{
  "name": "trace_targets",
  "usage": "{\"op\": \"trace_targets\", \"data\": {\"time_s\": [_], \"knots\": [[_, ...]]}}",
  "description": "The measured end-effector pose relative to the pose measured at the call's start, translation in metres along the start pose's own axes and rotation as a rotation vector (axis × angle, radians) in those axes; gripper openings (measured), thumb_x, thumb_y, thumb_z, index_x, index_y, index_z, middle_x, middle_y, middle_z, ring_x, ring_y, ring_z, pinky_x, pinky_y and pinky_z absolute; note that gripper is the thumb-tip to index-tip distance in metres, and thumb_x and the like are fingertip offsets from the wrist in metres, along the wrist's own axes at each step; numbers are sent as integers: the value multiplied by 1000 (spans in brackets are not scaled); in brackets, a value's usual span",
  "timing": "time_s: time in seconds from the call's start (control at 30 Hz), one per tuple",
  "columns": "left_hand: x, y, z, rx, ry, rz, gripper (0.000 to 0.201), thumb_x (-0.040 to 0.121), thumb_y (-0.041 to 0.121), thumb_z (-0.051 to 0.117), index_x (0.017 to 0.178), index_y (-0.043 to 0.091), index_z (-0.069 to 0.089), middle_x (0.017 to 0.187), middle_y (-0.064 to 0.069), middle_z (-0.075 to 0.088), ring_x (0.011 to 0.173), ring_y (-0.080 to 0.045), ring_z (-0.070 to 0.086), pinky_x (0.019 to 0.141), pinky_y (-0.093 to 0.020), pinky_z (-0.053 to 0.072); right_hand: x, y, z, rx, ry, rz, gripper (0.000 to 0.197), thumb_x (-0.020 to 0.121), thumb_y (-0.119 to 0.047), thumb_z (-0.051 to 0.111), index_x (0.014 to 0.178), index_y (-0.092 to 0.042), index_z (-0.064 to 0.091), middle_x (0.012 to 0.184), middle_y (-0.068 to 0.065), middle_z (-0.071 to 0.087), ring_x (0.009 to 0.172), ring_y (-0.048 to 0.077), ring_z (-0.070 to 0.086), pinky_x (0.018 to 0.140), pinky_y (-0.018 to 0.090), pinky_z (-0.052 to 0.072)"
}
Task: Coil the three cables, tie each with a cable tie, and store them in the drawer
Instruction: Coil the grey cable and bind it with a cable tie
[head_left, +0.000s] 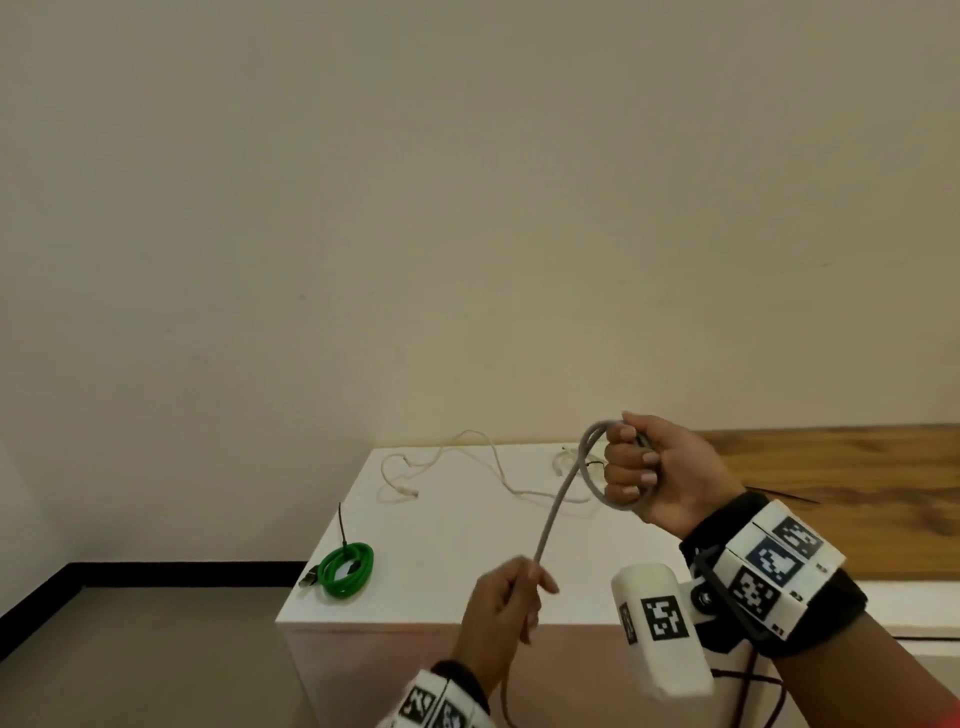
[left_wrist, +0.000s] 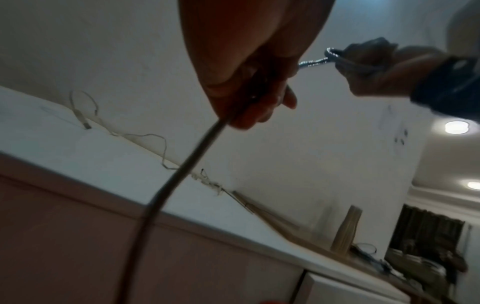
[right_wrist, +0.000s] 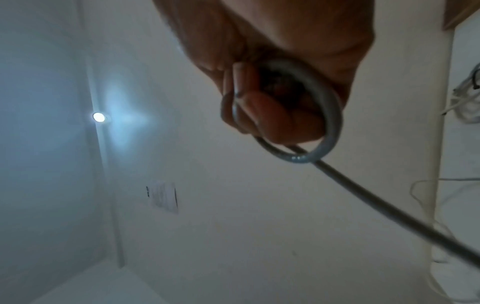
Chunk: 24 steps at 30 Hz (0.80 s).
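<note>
We see the right hand (head_left: 660, 475) gripping loops of grey cable (head_left: 558, 509); the left hand (head_left: 501, 605) pinches its run. The green cable (head_left: 347, 569) lies coiled on the white cabinet (head_left: 467, 561).

right hand (head_left: 660, 475) fisted, left hand (head_left: 506, 605) pinching

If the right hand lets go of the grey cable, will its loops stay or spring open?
The grey cable looks fairly stiff: it spans to the left hand in a smooth arc. The loops in the right hand would probably spring open. Its smooth sheath may slip through a loose grip.
</note>
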<state>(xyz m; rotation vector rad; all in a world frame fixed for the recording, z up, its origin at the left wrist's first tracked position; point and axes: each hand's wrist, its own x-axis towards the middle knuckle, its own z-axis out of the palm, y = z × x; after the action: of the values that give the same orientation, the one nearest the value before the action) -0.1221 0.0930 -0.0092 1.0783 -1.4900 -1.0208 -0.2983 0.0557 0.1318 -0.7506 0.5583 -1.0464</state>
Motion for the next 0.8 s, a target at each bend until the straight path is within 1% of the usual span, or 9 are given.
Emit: {"op": "trace_targets", "data": {"time_s": [0.1, 0.17, 0.3, 0.4, 0.5, 0.6, 0.67, 0.73, 0.8], "knots": [[-13, -9, 4, 161, -45, 19, 22, 84, 32, 39, 75, 33, 59, 40, 10, 38, 43, -4, 33, 48, -19, 31, 1, 0, 0, 134, -4, -154, 40, 97, -31, 27, 63, -17, 42, 39, -5, 37, 34, 8, 35, 39, 19, 39], [-10, -3, 7, 291, -27, 133, 22, 85, 33, 38, 82, 39, 59, 42, 12, 43, 44, -5, 35, 50, -17, 30, 3, 1, 1, 139, -12, -269, 37, 97, -32, 26, 67, -18, 43, 45, -7, 40, 41, 8, 39, 48, 19, 41], [-4, 17, 13, 538, -64, 300, 39, 87, 45, 32, 109, 26, 58, 69, 12, 65, 59, -8, 53, 59, -17, 39, 7, 8, 5, 12, -19, -487, 33, 98, -26, 26, 73, -17, 44, 51, -7, 44, 50, 9, 43, 60, 23, 37], [-4, 30, 11, 734, -48, 456, 37, 83, 49, 21, 105, 32, 46, 86, -6, 71, 76, -26, 62, 67, -34, 48, 10, 21, 4, -371, -4, -659, 26, 95, -28, 36, 74, -16, 46, 54, -11, 46, 55, 7, 41, 63, 19, 37], [2, 48, 0, 821, 2, 572, 28, 88, 42, 31, 93, 24, 53, 75, -5, 69, 66, -26, 62, 55, -33, 49, 16, 36, -5, -990, 36, -811, 20, 89, -35, 38, 73, -24, 43, 64, -13, 44, 58, 4, 38, 59, 15, 35], [8, 62, -15, 983, 46, 641, 20, 84, 38, 43, 84, 26, 59, 65, 7, 67, 53, -11, 60, 44, -19, 44, 18, 43, -12, -1266, 47, -764, 17, 88, -37, 36, 72, -34, 38, 66, -11, 46, 59, 3, 45, 56, 13, 35], [11, 66, -24, 1033, 74, 653, 19, 83, 37, 45, 79, 26, 60, 61, 8, 65, 49, -8, 58, 42, -18, 41, 17, 48, -12, -1427, 12, -675, 20, 93, -29, 36, 73, -30, 39, 65, -13, 45, 62, 1, 49, 57, 11, 35], [15, 69, -34, 1045, 117, 638, 22, 82, 40, 46, 73, 25, 59, 57, 8, 63, 46, -7, 54, 40, -17, 37, 16, 52, -10, -1607, -18, -568, 20, 96, -23, 36, 78, -19, 40, 65, -12, 41, 58, 4, 43, 58, 16, 34], [16, 70, -43, 1035, 154, 592, 28, 81, 48, 46, 67, 26, 56, 53, 8, 58, 44, -5, 47, 41, -16, 30, 15, 54, -8, -1687, -62, -483, 23, 98, -25, 32, 78, -16, 39, 67, -5, 42, 63, 10, 43, 67, 31, 40]]}}
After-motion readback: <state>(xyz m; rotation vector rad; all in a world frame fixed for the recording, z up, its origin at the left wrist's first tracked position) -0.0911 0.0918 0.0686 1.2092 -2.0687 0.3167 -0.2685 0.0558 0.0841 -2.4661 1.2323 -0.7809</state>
